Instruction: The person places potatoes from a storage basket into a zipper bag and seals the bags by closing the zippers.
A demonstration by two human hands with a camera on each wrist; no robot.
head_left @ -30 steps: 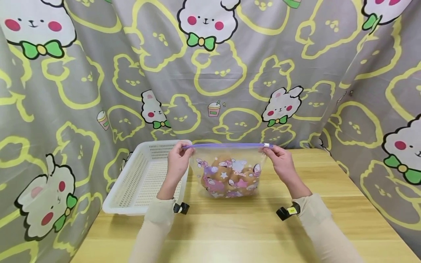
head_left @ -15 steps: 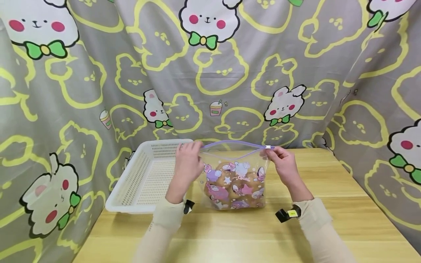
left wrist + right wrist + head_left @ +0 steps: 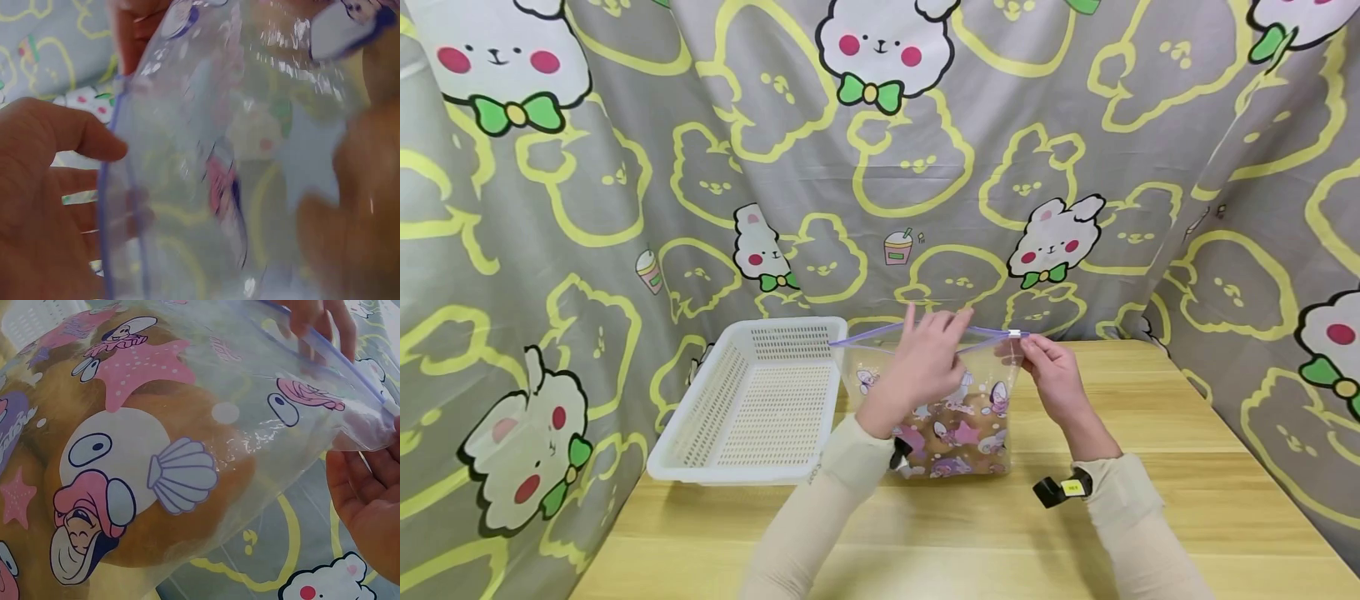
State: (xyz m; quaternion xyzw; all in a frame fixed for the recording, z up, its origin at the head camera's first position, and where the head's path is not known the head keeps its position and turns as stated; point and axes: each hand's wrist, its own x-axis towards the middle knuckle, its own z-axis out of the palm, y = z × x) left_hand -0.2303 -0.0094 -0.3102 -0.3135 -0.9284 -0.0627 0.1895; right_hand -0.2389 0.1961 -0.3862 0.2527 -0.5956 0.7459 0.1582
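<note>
A clear zip bag (image 3: 958, 433) printed with pink stars and cartoon figures stands on the table, brown rounded things (image 3: 187, 537) inside it. Its purple-edged mouth is parted, and the white slider (image 3: 1015, 333) sits at the right end. My right hand (image 3: 1058, 379) pinches the top corner beside that slider. In front of the bag's mouth, my left hand (image 3: 925, 358) has its fingers spread, slightly blurred. The left wrist view puts the left thumb (image 3: 94, 134) at the purple zip edge, with other fingertips showing through the plastic. What the brown things are, I cannot tell.
To the left of the bag stands a white perforated plastic basket (image 3: 748, 475). The wooden table (image 3: 970, 533) ends against a grey patterned curtain (image 3: 820, 167) at the back and sides.
My left hand let go of the bag's left corner and moved right to the middle of its mouth. The mouth parted, while the right hand kept its pinch at the slider end.
</note>
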